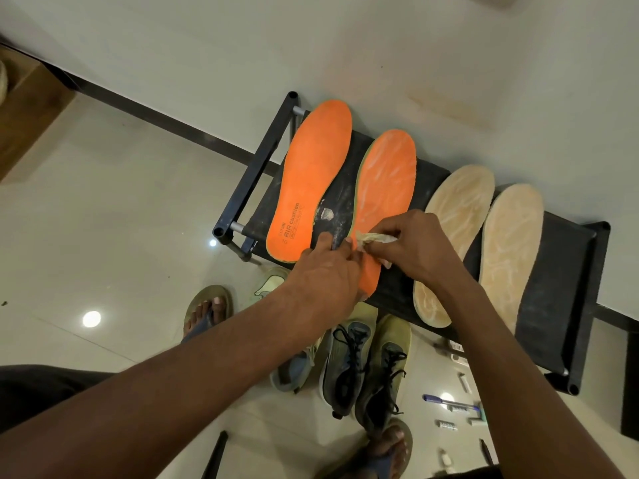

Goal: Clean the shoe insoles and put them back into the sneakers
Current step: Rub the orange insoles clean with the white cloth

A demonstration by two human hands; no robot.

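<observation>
Right hand [420, 245] pinches a crumpled pale cloth [375, 239] between thumb and curled fingers, pressing it onto the heel half of the second orange foam insole [385, 181], whose surface shows whitish streaks. Left hand [325, 271] rests with fingers bent on the near edge of that insole, fingertips just beside the cloth; whether it grips the edge cannot be told. Both hands work over a black fabric-topped rack with a dark tubular frame [560, 271], which stands against a white wall. Four insoles lie on the rack top, side by side: the first orange foam insole [313, 174], printed with dark lettering near its heel, at the left end; the streaked orange one beside it; then two beige streaked insoles [456, 216] [511, 243] to the right. White dust marks the black fabric between the two orange insoles. Under the rack's near edge, on the glossy floor, stand a pair of olive-green lace-up sneakers with black laces [366, 364] and a pale green and grey sneaker [294, 368].
</observation>
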